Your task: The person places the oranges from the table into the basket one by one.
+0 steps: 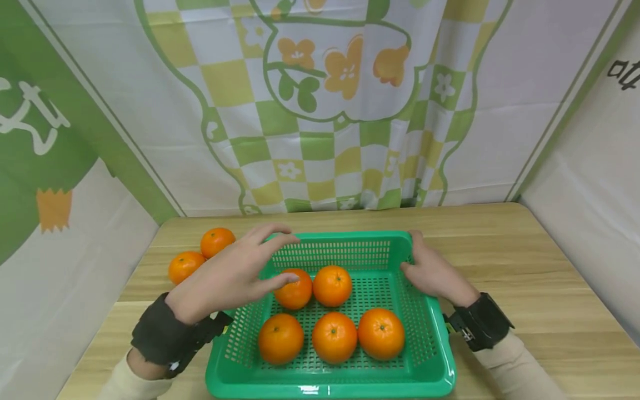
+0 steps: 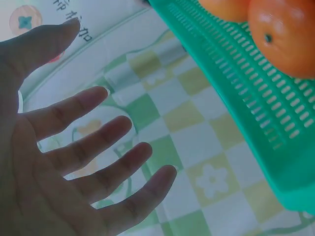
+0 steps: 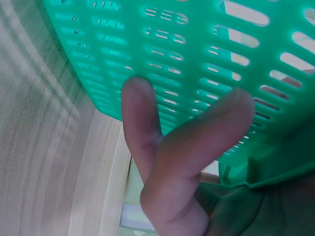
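Observation:
A green plastic basket [image 1: 345,238] stands on the wooden table and holds several oranges. My left hand [image 1: 282,256] hovers over the basket's left rim with its fingers spread and nothing in it. Its thumb tip is close to the back-left orange [image 1: 296,291]. The left wrist view shows the same open hand [image 2: 93,147] beside the basket wall [image 2: 246,88], with an orange [image 2: 285,34] above it. My right hand [image 1: 424,268] holds the basket's right rim. Its fingers [image 3: 140,123] press on the outside of the slotted wall [image 3: 197,54].
Two more oranges [image 1: 217,240] [image 1: 184,266] lie on the table left of the basket. Printed green and white cloth hangs behind the table and along both sides. Bare wood [image 1: 540,266] lies to the right of the basket.

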`<state>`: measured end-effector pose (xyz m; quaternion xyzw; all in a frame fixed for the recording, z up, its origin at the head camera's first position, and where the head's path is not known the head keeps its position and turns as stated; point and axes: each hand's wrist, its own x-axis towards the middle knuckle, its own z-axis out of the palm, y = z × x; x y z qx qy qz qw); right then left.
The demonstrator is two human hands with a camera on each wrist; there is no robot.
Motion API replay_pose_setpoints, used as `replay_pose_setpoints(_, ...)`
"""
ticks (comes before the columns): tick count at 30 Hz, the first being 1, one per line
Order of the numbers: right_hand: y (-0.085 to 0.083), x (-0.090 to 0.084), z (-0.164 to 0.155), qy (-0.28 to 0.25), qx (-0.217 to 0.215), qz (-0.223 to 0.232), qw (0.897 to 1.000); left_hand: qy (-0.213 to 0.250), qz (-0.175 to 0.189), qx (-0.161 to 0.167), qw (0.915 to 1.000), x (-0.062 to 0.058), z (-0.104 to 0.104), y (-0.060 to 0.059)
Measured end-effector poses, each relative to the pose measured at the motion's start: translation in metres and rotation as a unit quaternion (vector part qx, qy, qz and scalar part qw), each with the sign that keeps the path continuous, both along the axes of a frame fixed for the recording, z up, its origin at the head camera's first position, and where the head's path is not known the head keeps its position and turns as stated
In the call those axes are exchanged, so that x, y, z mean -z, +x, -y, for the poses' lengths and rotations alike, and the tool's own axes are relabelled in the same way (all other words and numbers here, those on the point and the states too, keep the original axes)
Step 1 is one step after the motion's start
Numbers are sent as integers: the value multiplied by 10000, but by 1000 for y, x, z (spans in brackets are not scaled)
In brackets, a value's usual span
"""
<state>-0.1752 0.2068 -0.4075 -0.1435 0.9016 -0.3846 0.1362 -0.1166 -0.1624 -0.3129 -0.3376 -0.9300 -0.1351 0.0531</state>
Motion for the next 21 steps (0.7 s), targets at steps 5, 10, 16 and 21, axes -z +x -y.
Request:
replay_pose_setpoints(5, -1, 0, 0, 25, -4, 5, 10000, 218, -62, -175, 9996, 4, 16, -5)
replay_pose_setpoints(10, -2, 2, -1, 54, 8, 3, 10000, 526, -85, -364, 9979, 8, 32, -11)
replay_pose_setpoints(16, -2, 4, -1, -5, -5, -14, 10000, 714, 81, -802, 9942, 10, 54, -16)
replay_pose_setpoints(21, -1, 2, 1, 69, 17, -84, 9999, 609, 9, -1173, 9912, 11, 68, -17)
